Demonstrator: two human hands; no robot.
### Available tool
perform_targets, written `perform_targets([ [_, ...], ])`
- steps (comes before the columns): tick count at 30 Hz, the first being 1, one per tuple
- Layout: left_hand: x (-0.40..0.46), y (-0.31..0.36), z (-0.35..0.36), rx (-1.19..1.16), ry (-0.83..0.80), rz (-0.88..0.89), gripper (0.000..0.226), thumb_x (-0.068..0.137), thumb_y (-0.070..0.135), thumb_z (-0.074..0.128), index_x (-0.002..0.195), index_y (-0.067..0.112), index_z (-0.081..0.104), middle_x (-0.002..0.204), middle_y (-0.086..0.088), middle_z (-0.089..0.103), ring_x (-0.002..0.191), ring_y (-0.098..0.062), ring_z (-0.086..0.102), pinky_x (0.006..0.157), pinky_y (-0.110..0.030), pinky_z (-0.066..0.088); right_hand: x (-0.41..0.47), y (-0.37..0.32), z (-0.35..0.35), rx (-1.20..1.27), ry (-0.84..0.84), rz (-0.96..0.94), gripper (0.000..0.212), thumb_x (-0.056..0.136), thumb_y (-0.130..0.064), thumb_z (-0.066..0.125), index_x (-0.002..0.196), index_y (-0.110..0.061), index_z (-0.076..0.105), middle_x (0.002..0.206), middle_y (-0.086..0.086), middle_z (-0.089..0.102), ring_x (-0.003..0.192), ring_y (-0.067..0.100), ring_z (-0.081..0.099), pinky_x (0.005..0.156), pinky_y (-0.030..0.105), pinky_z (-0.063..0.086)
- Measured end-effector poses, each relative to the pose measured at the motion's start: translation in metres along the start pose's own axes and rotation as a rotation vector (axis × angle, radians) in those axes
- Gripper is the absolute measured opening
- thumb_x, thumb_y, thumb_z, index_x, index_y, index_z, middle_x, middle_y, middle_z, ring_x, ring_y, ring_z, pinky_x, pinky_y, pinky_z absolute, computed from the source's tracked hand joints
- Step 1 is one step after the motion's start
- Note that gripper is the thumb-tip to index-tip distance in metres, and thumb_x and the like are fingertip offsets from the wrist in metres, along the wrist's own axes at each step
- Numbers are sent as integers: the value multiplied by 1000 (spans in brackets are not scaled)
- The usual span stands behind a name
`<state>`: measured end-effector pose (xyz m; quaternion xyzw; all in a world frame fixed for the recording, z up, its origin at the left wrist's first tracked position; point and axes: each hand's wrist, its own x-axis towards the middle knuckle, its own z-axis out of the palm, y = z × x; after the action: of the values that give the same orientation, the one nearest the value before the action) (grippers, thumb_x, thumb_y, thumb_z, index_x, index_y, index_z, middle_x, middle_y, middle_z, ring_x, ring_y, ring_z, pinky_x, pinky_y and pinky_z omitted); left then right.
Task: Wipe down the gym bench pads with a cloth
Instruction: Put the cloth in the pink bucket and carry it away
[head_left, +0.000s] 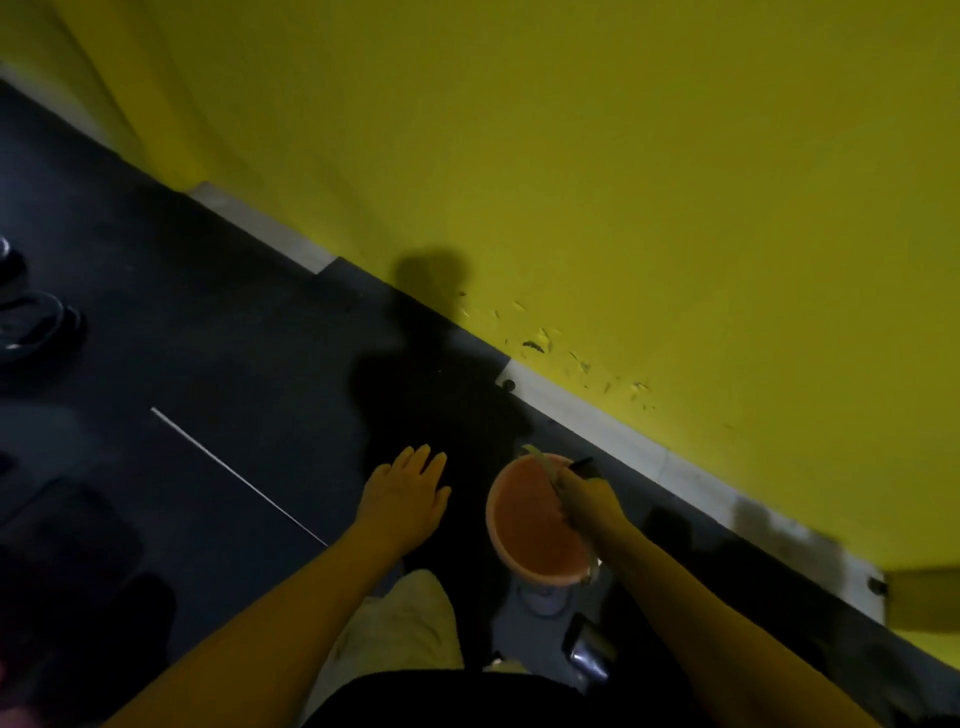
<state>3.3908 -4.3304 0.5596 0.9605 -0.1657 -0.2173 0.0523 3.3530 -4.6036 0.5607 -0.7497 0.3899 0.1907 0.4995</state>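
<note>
Dim, tilted view down onto a dark floor (218, 322) meeting a yellow wall (623, 182) along a pale skirting strip (613, 431).

At the far left edge, dark shoes (31, 317), blurred. Nearer, a thin white line (234, 473) running diagonally across the floor. Dark shapes at the near left, too murky to identify.

Left of centre, left hand (405, 493) held out flat over the floor, palm down, fingers straight and slightly spread, holding nothing. Below it, a pale trouser leg (410, 623) and a dark shirt hem at the near edge.

Just right of that, an orange bucket (535, 525) hanging near the skirting, apart from the left hand. Right hand (587, 499) closed around the bucket's handle at the rim, fingers curled; something pale and a dark tip showing at the grip, too blurred to name. Beneath the bucket, a pale shoe (543, 597), and beside it a shiny metal object (589, 649), unclear.

On the wall above the skirting, a patch of chipped paint (571, 353). No cloth or bench pad distinguishable; cloth's place could not be told.

At the far right edge, a yellow ledge (924, 597) jutting from the wall.
</note>
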Motion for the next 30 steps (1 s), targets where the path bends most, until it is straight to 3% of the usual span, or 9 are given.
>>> perform_targets([
  [3, 63, -3, -7, -4, -29, -12, 64, 108, 52, 30, 164, 24, 16, 171, -1, 17, 157, -24, 15, 120, -44, 30, 67, -26, -6, -82, -8, 19, 55, 80, -76, 67, 70, -22, 59, 60, 1, 56, 62, 24, 57, 67, 44, 49],
  [7, 167, -20, -10, -52, -51, -22, 62, 109, 51, 28, 163, 23, 16, 171, 1, 16, 157, -22, 15, 120, -41, 31, 164, -55, -2, -161, -29, 24, 44, 81, -63, 63, 99, -24, 70, 91, 3, 71, 84, 26, 68, 81, 47, 57],
  [10, 245, -31, -3, -44, -86, -20, 62, 109, 50, 29, 163, 23, 18, 170, -1, 19, 157, -23, 18, 118, -41, 32, 218, -84, 7, -238, -62, 84, 40, 87, -47, 60, 93, -10, 72, 89, 14, 72, 83, 29, 68, 82, 44, 57],
  [12, 276, -35, 2, -39, -94, -17, 62, 109, 49, 30, 163, 22, 19, 170, -2, 21, 156, -24, 19, 118, -41, 33, 240, -96, 13, -267, -65, 93, 28, 95, -35, 61, 81, -13, 69, 84, 14, 69, 81, 31, 67, 77, 41, 56],
  [15, 334, -37, 25, -54, -133, -13, 61, 109, 49, 29, 163, 22, 19, 170, -1, 20, 156, -23, 18, 118, -41, 32, 305, -99, 27, -305, -93, 98, 44, 99, -20, 56, 60, -19, 37, 61, 6, 37, 63, 23, 39, 60, 38, 29],
  [17, 368, -38, 44, -67, -165, -22, 62, 109, 49, 28, 164, 23, 17, 170, -1, 18, 157, -23, 16, 119, -41, 30, 350, -99, 39, -323, -91, 124, 41, 100, -20, 55, 63, -9, 43, 66, 12, 39, 68, 24, 39, 63, 44, 30],
  [20, 416, -42, 80, -92, -204, -39, 62, 109, 50, 27, 164, 23, 15, 171, -1, 16, 157, -23, 15, 120, -41, 28, 422, -95, 62, -312, -110, 175, 41, 100, -24, 57, 89, 14, 62, 78, 26, 52, 76, 27, 50, 78, 61, 51],
  [25, 482, -47, 141, -133, -247, -78, 61, 109, 49, 28, 164, 24, 17, 171, -1, 17, 157, -24, 16, 120, -41, 28, 518, -80, 95, -373, -188, 166, 37, 103, -34, 57, 96, 1, 67, 82, 17, 60, 80, 32, 59, 71, 41, 46],
  [30, 523, -48, 196, -165, -272, -122, 62, 109, 49, 29, 164, 24, 17, 171, 1, 17, 156, -23, 17, 119, -42, 29, 587, -55, 118, -387, -240, 183, 46, 104, -38, 57, 120, 5, 64, 96, 25, 64, 86, 37, 64, 72, 41, 48],
])
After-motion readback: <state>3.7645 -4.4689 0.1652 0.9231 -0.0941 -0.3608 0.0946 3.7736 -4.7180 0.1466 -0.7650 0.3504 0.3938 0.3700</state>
